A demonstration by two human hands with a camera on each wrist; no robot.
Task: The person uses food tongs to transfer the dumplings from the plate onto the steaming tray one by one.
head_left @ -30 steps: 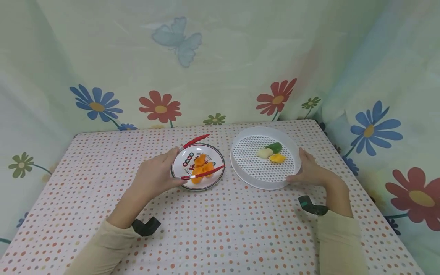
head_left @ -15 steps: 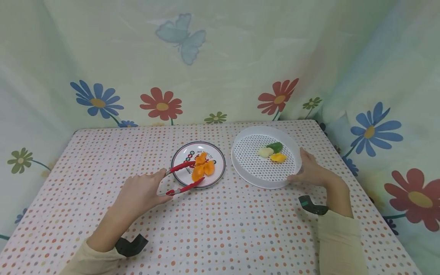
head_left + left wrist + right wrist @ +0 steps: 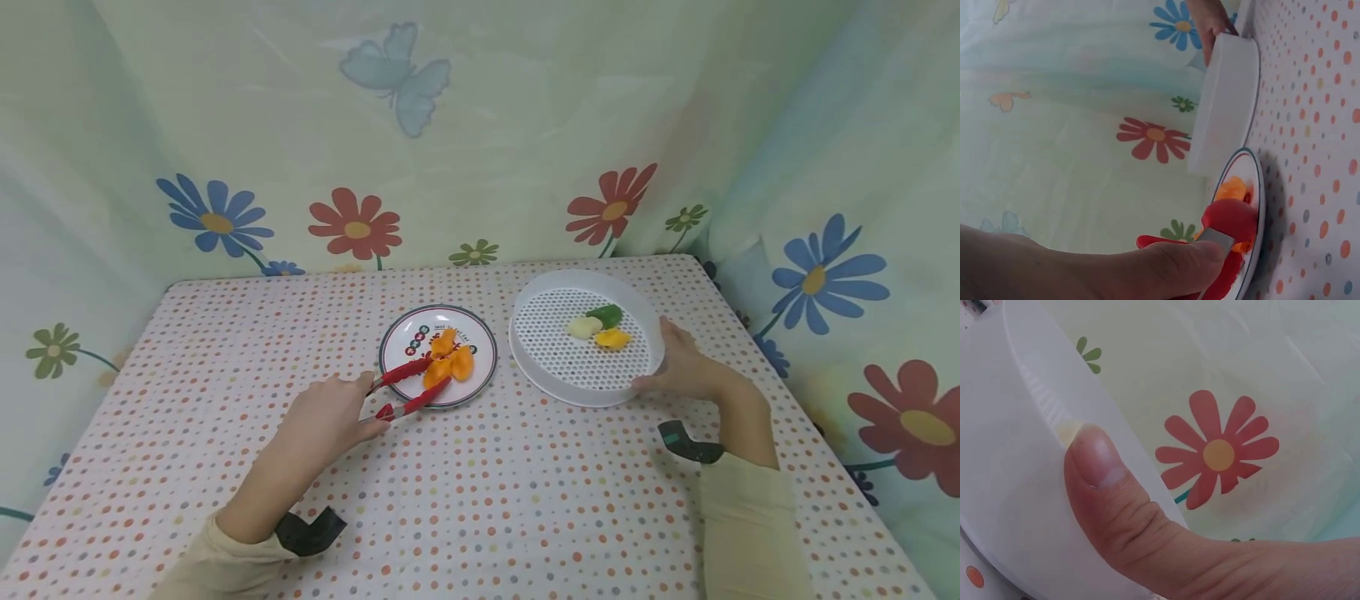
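Observation:
My left hand (image 3: 322, 421) grips a pair of tongs (image 3: 408, 372) with red tips. The tips reach over a round white plate (image 3: 397, 354) with a dark rim, on either side of the near-left orange dumpling-shaped piece (image 3: 437, 372). More orange pieces (image 3: 462, 362) lie beside it. In the left wrist view the thumb presses the tongs' metal arm (image 3: 1215, 240). My right hand (image 3: 686, 367) holds the right side of a white perforated steamer basket (image 3: 570, 393), thumb on its outer wall (image 3: 1029, 481). Inside lie a yellow (image 3: 612, 339), a green (image 3: 606, 315) and a cream piece (image 3: 582, 327).
Plate and basket stand side by side toward the back of a table (image 3: 480, 500) with a dotted cloth. A flowered curtain (image 3: 510, 142) hangs behind and at both sides. Black wrist mounts (image 3: 311, 532) show at both sleeves.
The left hand has drawn back to the left with the tongs, from across the plate to its near-left edge. The tong tips have come closer together. The right hand stays on the basket.

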